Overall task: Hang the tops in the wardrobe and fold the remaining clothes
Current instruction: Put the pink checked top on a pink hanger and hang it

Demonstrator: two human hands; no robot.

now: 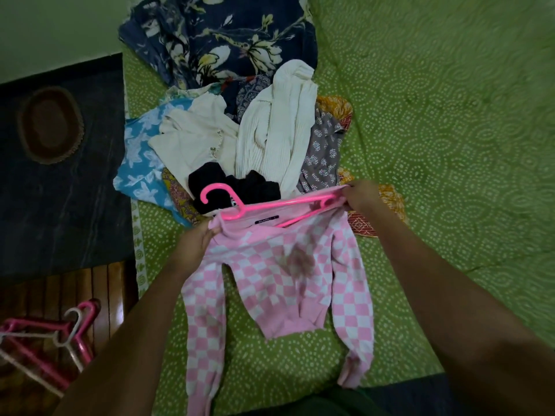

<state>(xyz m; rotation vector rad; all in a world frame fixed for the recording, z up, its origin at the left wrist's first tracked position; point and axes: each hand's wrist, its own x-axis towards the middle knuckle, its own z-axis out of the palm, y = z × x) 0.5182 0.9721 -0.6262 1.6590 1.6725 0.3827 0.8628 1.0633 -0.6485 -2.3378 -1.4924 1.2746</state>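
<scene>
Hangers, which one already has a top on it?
The bright pink hanger held in both hands, threaded into the pink checked sweater. The spare hangers at lower left lie bare.

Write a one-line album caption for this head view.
Both hands fit a pink hanger into a checked top.

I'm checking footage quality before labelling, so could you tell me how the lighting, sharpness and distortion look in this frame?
Head view: dim, flat, greenish light without glare; wide-angle bending curves the green bedspread toward the edges; the pink checked top shows a smeared blotch mid-chest, the spare hangers at lower left look soft, and both forearms loom large and blurred.
</scene>
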